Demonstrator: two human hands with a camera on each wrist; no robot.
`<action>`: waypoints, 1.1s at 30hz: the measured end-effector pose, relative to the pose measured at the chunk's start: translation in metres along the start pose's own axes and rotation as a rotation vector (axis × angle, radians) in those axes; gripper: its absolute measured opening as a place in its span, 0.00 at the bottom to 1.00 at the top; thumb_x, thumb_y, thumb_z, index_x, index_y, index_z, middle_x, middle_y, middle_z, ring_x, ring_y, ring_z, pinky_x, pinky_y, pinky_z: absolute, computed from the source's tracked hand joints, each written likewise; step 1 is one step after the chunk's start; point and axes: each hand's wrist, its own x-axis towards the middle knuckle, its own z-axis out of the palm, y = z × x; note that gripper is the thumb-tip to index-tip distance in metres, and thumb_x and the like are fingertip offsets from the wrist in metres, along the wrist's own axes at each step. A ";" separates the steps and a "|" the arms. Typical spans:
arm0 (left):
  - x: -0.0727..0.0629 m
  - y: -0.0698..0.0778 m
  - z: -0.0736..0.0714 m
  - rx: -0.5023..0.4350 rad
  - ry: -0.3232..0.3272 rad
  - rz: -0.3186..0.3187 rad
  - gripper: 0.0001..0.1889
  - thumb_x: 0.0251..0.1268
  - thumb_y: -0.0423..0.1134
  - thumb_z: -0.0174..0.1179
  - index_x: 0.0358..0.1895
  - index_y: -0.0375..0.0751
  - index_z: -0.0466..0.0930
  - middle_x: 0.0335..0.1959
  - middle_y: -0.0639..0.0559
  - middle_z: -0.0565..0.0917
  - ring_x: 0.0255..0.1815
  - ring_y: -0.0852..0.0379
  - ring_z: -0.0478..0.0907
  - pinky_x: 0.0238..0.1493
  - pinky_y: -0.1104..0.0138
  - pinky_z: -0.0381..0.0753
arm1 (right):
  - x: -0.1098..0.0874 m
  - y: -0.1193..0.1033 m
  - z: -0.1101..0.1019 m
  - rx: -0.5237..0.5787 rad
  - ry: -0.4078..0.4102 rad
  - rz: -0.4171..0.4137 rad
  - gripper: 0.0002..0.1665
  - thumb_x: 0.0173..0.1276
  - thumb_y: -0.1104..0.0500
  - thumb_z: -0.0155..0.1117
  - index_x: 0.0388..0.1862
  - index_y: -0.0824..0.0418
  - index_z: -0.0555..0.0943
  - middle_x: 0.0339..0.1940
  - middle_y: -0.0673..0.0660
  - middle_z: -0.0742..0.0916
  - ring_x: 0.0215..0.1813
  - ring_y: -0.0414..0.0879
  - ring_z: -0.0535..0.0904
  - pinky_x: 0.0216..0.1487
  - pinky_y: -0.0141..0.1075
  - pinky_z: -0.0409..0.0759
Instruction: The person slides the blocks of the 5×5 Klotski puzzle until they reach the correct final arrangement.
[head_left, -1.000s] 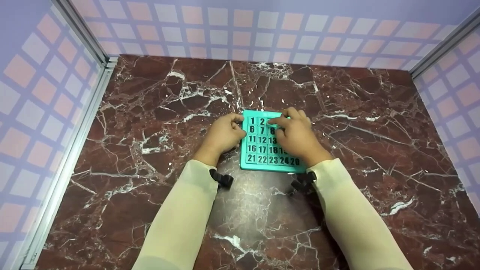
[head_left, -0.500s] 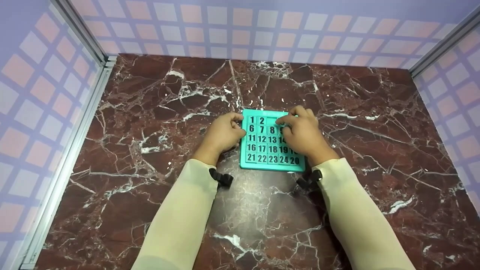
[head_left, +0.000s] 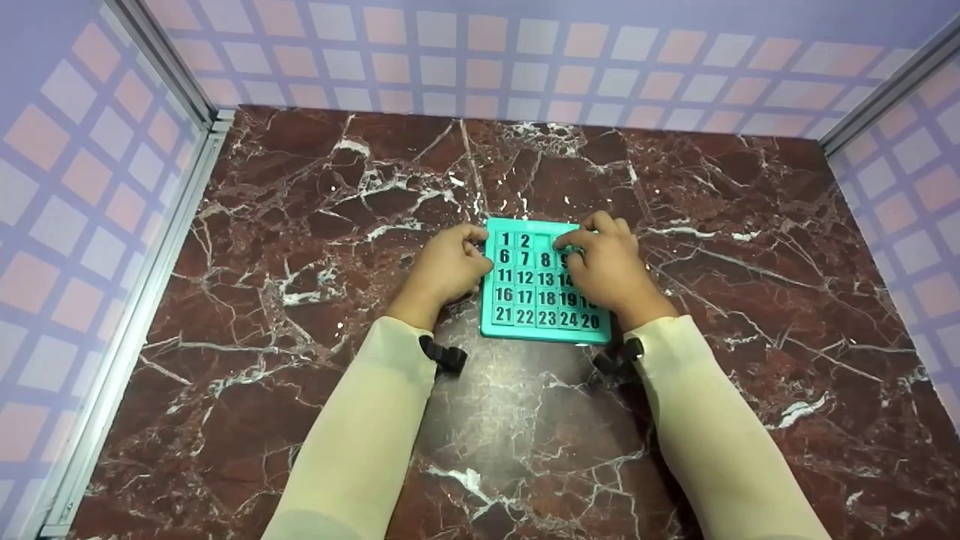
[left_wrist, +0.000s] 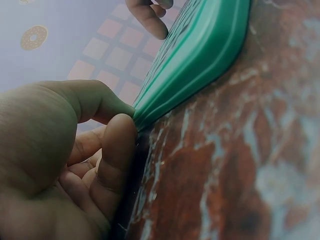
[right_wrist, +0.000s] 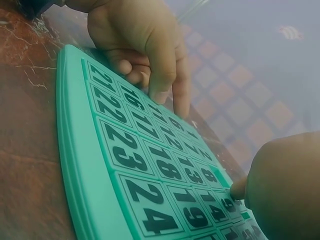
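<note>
A green number slide puzzle (head_left: pixel 525 298) lies flat on the table, its black-numbered tiles in rows. In the head view, an empty slot (head_left: pixel 544 240) shows right of the 2 in its top row. My left hand (head_left: pixel 446 266) holds the puzzle's left edge with thumb and index finger, as the left wrist view shows up close; its other fingers are curled. My right hand (head_left: pixel 607 262) lies over the upper right part, its index fingertip touching the top row beside the slot. That hand hides the tiles at the right end of the upper rows.
The table (head_left: pixel 337 465) has a dark red marbled top. Patterned panels stand behind it and at both sides, with a metal rail (head_left: pixel 135 315) along the left. A black wrist strap (head_left: pixel 446 356) sits at the left cuff, another (head_left: pixel 619 360) at the right.
My right hand has shifted a little to the right along the top row. The slot beside the 2, covered by its fingertip a second ago, is now visible. The left hand keeps its place.
</note>
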 end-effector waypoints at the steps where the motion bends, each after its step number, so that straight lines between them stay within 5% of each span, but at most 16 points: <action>1: 0.000 0.000 0.000 -0.001 -0.001 0.000 0.29 0.71 0.35 0.67 0.75 0.47 0.80 0.36 0.53 0.86 0.23 0.59 0.83 0.28 0.68 0.79 | 0.000 -0.001 0.001 -0.002 -0.001 -0.003 0.21 0.72 0.62 0.62 0.57 0.54 0.95 0.57 0.64 0.82 0.55 0.64 0.72 0.61 0.64 0.70; 17: 0.000 0.001 0.000 -0.001 -0.003 0.002 0.29 0.71 0.33 0.66 0.75 0.46 0.80 0.34 0.53 0.86 0.21 0.59 0.82 0.27 0.68 0.77 | 0.002 -0.012 0.008 -0.037 -0.018 -0.072 0.24 0.73 0.62 0.61 0.61 0.50 0.95 0.54 0.64 0.82 0.51 0.64 0.74 0.53 0.63 0.73; 33: 0.001 0.001 0.001 0.001 -0.007 0.000 0.29 0.71 0.34 0.67 0.76 0.46 0.80 0.35 0.53 0.86 0.22 0.59 0.82 0.27 0.68 0.78 | -0.002 0.008 -0.003 0.068 0.043 -0.009 0.23 0.71 0.66 0.61 0.57 0.56 0.95 0.54 0.62 0.81 0.52 0.63 0.71 0.62 0.62 0.68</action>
